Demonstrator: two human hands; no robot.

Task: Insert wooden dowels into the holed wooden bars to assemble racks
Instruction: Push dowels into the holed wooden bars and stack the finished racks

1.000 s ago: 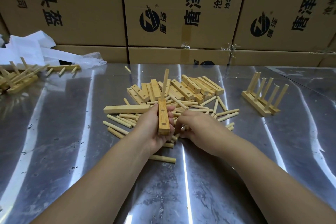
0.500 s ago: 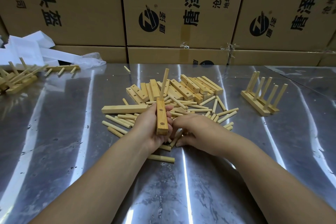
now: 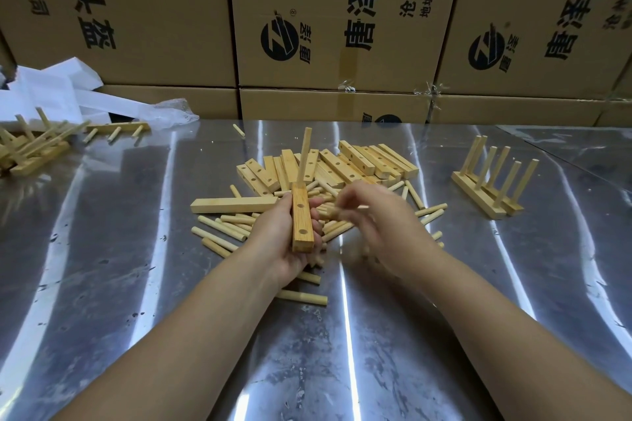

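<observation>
Holding: left hand (image 3: 284, 246) grips a holed bar (image 3: 302, 225), one dowel (image 3: 303, 154) upright in its far hole.
Pinching: right hand (image 3: 372, 215), blurred, curls on a loose dowel (image 3: 329, 213) beside it.
Lying: spare pile (image 3: 355, 164) on the table (image 3: 136, 249) behind.

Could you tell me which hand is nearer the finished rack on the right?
Right. The right hand sits left of the finished rack; the left hand, gripping a bar, is farther left.

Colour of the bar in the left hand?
Orange-brown bar, streaky grain, darker than the pale pile; head view.
</observation>
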